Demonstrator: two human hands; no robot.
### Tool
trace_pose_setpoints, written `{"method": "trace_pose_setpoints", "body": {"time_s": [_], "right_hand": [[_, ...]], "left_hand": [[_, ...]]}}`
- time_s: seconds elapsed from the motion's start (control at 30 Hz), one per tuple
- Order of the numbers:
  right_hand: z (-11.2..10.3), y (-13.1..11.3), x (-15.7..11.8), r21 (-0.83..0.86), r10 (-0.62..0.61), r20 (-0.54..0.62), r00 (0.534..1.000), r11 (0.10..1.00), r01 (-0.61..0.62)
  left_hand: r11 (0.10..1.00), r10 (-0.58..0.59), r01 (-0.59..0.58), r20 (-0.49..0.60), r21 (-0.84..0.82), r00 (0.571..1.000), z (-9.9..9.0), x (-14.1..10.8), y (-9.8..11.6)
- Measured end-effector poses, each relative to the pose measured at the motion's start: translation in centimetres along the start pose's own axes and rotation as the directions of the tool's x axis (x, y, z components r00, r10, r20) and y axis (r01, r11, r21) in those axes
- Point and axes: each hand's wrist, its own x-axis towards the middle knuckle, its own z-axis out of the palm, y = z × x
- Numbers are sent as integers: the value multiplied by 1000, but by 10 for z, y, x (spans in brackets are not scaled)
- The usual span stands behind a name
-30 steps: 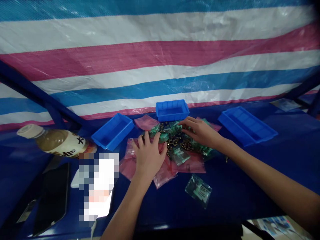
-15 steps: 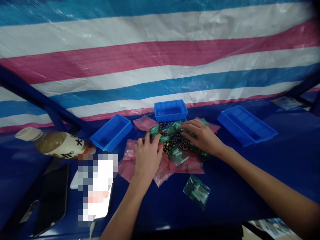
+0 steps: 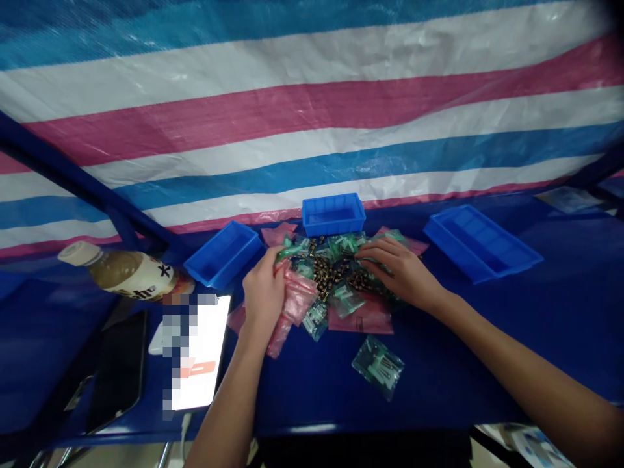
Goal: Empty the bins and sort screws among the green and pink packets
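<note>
My left hand (image 3: 264, 289) is closed at the left side of a pile, fingers curled on a crumpled pink plastic bag (image 3: 298, 296). A small green-tinted bag (image 3: 292, 248) lies against its fingertips. My right hand (image 3: 402, 268) rests on the right side of the pile, fingers stretched out over small brass-coloured metal parts (image 3: 358, 279); its fingertips are partly hidden. Between the hands are more metal parts and small clear-green bags, one of them a packet (image 3: 345, 299) on a flat pink bag (image 3: 361, 318). Another packet with screw-like pieces (image 3: 379, 367) lies nearer the table's front edge.
Three blue plastic bins stand behind the pile: left (image 3: 221, 257), middle (image 3: 334, 214) and right (image 3: 482, 244). At the left are a drink bottle (image 3: 131, 276), a dark phone (image 3: 119, 370) and a lit phone (image 3: 202, 364) with a cable. A striped sheet (image 3: 312, 110) hangs behind the table.
My left hand has moved left and closed on the pink bag, lifting and folding it and uncovering a green packet beneath. The right hand stays almost in place. The view has shifted slightly.
</note>
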Motion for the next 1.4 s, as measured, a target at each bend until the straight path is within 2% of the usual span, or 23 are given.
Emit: {"method": "trace_pose_setpoints", "body": {"time_s": [0.17,0.4,0.47,0.57,0.63,0.7,0.77,0.83,0.93,1.13,1.27,1.4], "right_hand": [[-2,2,0,-9,-13,-9,1000,1000,13],[-4,3,-2,-40,-21,25,999,999,22],[-3,4,-2,-47,-23,33,999,999,24],[-2,4,-2,-46,-24,35,999,999,26],[-1,4,-2,-46,-25,31,999,999,27],[0,3,-2,-51,-28,31,999,998,30],[0,3,-1,-58,-31,37,999,998,33],[0,2,-1,-65,-34,47,998,997,37],[-1,-1,0,-86,-41,64,997,995,47],[-4,-13,0,-149,-64,99,993,986,79],[-2,-16,-1,-182,-68,140,988,979,93],[2,-14,-2,-185,-61,158,986,978,90]], "left_hand": [[990,-99,83,-140,-112,985,-7,3,0],[911,-246,120,-285,-395,926,-11,8,-2],[862,-299,155,-238,-483,924,-10,8,-6],[804,-307,229,-52,-549,950,-7,9,-14],[843,-277,261,37,-471,960,-7,9,-17],[927,-252,261,69,-270,965,-8,9,-16],[970,-236,240,89,-35,968,-9,9,-12],[965,-235,221,95,141,967,-10,9,-6],[933,-234,199,87,299,968,-9,7,2],[886,-205,150,81,439,975,-7,0,6],[874,-119,78,55,480,991,-6,-3,7],[858,-158,125,26,498,987,-4,-4,6]]}}
